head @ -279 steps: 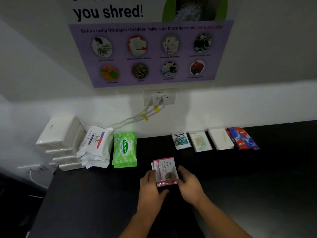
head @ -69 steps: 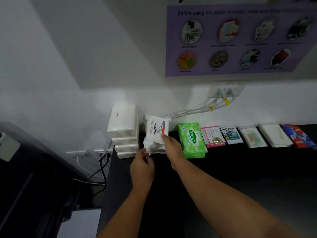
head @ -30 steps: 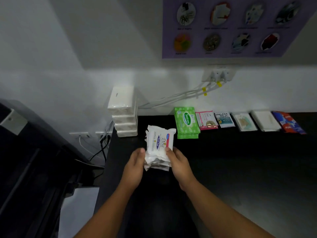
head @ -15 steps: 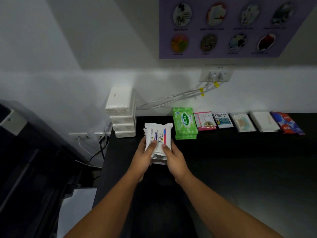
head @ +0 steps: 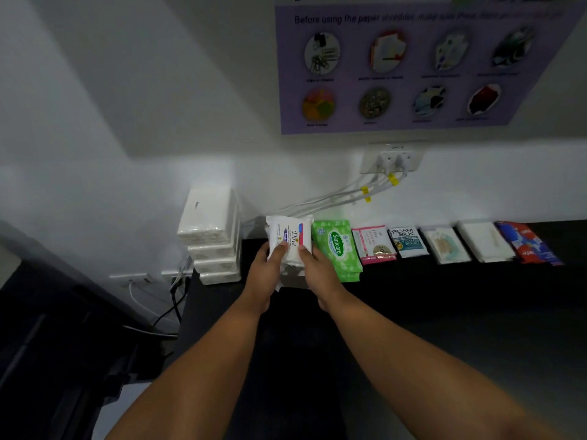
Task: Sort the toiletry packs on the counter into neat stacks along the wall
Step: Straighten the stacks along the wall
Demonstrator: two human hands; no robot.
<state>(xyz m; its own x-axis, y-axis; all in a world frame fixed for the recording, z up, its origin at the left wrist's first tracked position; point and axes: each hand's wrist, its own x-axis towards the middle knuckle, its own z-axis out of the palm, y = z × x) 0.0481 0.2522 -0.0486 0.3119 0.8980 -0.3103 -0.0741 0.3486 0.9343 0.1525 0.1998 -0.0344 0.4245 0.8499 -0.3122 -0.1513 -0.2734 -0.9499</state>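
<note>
Pushed back toward twelve o'clock, soft white Dove wipe packs [head: 288, 241], gripped by left hand [head: 265, 274] and right hand [head: 317, 273], near their wall slot

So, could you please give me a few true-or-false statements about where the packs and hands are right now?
1. Both hands, left and right, hold the white Dove packs. True.
2. The green pack sits left of the Dove packs. False: it sits right of them.
3. The white tissue stack stands at the counter's left end. True.
4. The red pack lies beside the green pack. False: it lies at the row's far right.
</note>
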